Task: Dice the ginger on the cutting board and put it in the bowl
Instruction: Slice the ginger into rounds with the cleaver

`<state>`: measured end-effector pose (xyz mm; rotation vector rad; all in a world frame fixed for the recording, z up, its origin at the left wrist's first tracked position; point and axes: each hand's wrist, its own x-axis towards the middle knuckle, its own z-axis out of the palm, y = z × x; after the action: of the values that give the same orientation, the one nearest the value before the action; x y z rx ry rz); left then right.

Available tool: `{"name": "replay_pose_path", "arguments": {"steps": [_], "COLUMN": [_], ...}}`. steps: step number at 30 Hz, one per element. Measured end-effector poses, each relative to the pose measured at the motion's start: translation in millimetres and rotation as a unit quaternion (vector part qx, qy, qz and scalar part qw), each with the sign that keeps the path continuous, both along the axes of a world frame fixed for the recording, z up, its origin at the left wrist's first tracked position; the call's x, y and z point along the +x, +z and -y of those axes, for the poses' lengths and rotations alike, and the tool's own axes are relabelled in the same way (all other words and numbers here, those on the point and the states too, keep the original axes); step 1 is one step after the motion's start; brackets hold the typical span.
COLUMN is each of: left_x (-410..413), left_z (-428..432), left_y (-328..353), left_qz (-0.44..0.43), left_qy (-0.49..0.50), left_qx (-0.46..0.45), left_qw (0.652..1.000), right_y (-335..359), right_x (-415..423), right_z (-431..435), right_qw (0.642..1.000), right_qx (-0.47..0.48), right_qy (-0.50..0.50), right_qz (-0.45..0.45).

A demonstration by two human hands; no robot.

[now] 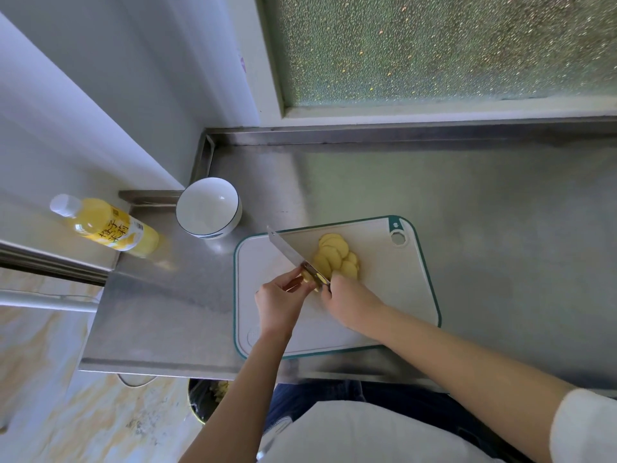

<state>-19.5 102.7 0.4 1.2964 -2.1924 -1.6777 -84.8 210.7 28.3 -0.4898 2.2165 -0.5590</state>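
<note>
Steel counter [484, 202]: my right hand [349, 304] grips knife [288, 250], left hand [278, 304] pinches ginger stub [306, 278]; slices [335, 253] beyond fingertips undiced; bowl [208, 207] empty.

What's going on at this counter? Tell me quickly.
A person is working at the cutting board. The right hand grips the knife; the left hand pinches a small ginger piece beside the blade. A fan of ginger slices lies on the board, not yet diced. The white bowl stands empty beyond the board.
</note>
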Motion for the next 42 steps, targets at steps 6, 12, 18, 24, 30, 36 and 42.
{"name": "replay_pose_path", "arguments": {"steps": [6,12,18,24,30,36,42], "left_x": [3,3,3,5,5,4,6], "left_z": [1,2,0,0,-2,-12,-13], "left_y": [-3,-3,-4,-6,-8,-7,-11], "left_qz": [-0.010,-0.013,-0.021,-0.020,-0.021,-0.042,-0.047], "left_qy": [-0.003,0.004,0.000,-0.003,0.005,0.018,0.001], "left_qx": [0.008,0.012,0.015,0.030,0.037,0.006,-0.008], "left_qw": [1.000,1.000,1.000,0.999,0.999,0.999,0.999], "right_y": [-9,-13,1,0,4,8,9], "right_x": [-10,-23,-31,-16,-8,-6,-2], "right_z": [-4,-7,-15,-29,-35,-40,-44], "right_qw": [0.999,0.997,0.998,0.998,0.996,0.996,0.996], "right_qx": [-0.039,-0.030,-0.041,-0.051,-0.062,-0.066,-0.074], "right_qy": [-0.012,-0.035,-0.028,-0.044,-0.062,-0.051,-0.053], "right_qz": [0.015,0.060,0.046,0.006,-0.003,-0.011,-0.005]}}
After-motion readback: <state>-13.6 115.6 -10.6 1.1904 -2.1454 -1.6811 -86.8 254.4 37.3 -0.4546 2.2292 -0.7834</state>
